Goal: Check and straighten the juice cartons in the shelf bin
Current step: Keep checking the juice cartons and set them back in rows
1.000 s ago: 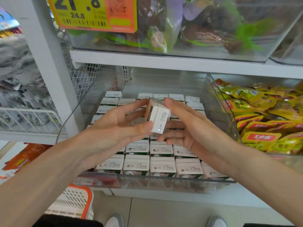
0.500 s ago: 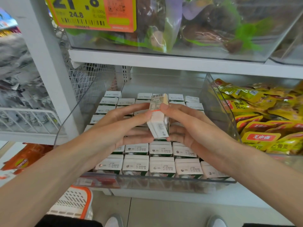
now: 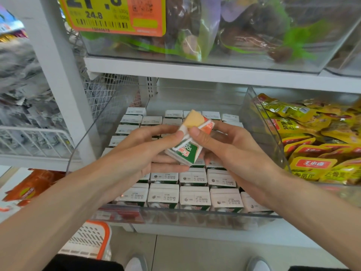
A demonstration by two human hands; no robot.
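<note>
Left hand (image 3: 144, 151) and right hand (image 3: 230, 151) together grip 1 tilted green-and-white juice carton (image 3: 192, 139) above upright cartons (image 3: 195, 194) in the clear plastic bin (image 3: 195, 218).

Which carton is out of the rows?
The carton gripped by left hand and right hand above the bin, tilted, green side showing; other cartons stand upright in rows.

A yellow and orange paper price label (image 3: 115, 14) hangs on the upper clear plastic bin (image 3: 293, 61), which holds transparent bags of dark dried goods (image 3: 244, 26). Shiny yellow snack packets (image 3: 312, 141) fill the clear bin on the right. At left stand a white wire basket (image 3: 35, 141) and orange packets (image 3: 29, 188). A white and orange plastic basket (image 3: 88, 241) sits on the floor near grey shoes (image 3: 136, 263).
</note>
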